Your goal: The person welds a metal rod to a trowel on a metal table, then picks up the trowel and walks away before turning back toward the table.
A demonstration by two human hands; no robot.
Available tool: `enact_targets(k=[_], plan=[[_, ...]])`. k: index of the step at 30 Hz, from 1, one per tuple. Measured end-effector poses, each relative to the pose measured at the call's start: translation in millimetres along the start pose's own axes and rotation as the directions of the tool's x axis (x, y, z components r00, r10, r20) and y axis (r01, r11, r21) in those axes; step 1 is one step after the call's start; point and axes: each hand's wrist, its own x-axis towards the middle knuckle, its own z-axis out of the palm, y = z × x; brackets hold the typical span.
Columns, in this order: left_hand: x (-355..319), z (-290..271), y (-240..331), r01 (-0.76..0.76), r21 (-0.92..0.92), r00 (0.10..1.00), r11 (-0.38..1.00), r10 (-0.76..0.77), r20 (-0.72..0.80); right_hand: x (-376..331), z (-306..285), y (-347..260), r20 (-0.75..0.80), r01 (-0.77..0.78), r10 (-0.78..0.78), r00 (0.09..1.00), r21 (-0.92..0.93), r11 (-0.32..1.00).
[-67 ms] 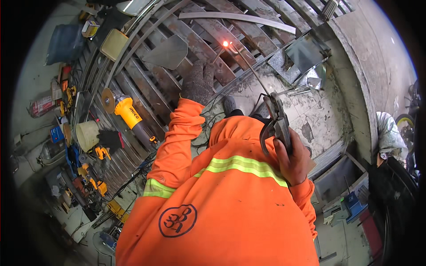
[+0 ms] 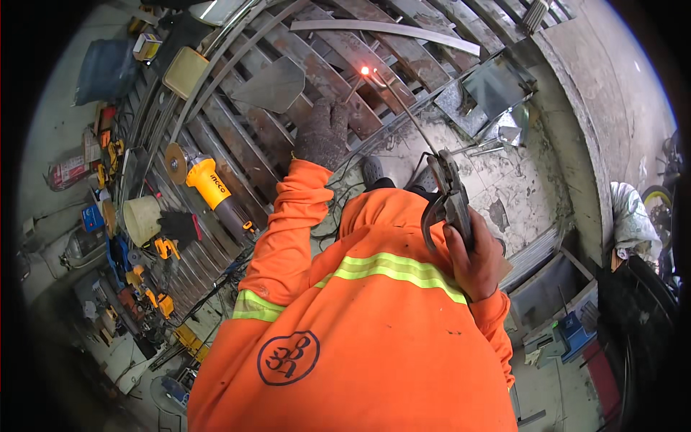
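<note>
My bare right hand (image 2: 476, 263) is wrapped round the handle of a dark welding electrode holder (image 2: 455, 198). From its jaws a long thin electrode (image 2: 407, 108) reaches up and left to a bright red-orange glow (image 2: 366, 70) over the slatted metal bench (image 2: 363, 119). My left hand (image 2: 322, 135), in a dark grey knit glove, rests above the slats with its fingers together. A short thin metal rod (image 2: 353, 91) runs from its fingertips toward the glow; the fingers look closed on its near end. A flat grey metal plate (image 2: 272, 85) lies left of the glove.
A yellow angle grinder (image 2: 210, 183) lies on the bench to the left, near a pale bucket (image 2: 141, 219). A curved metal strip (image 2: 385, 27) crosses the far slats. Sheet-metal pieces (image 2: 497, 90) sit at the right corner. Dark cables (image 2: 345, 191) hang by my feet.
</note>
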Motion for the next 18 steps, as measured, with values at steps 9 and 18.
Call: enact_targets(k=[9, 18], plan=[[3.4, -0.2, -8.8, 0.026, 0.023, 0.998, 0.999, -0.028, 0.049, 6.2, 3.8, -2.0, 0.012, 0.004, -0.004, 1.000, 0.006, 1.000], [1.6, -4.6, -5.6, 0.054, -0.033, 0.997, 0.998, -0.053, 0.049, 22.8, 15.1, -7.1, 0.025, 0.015, -0.016, 1.000, 0.039, 0.999]])
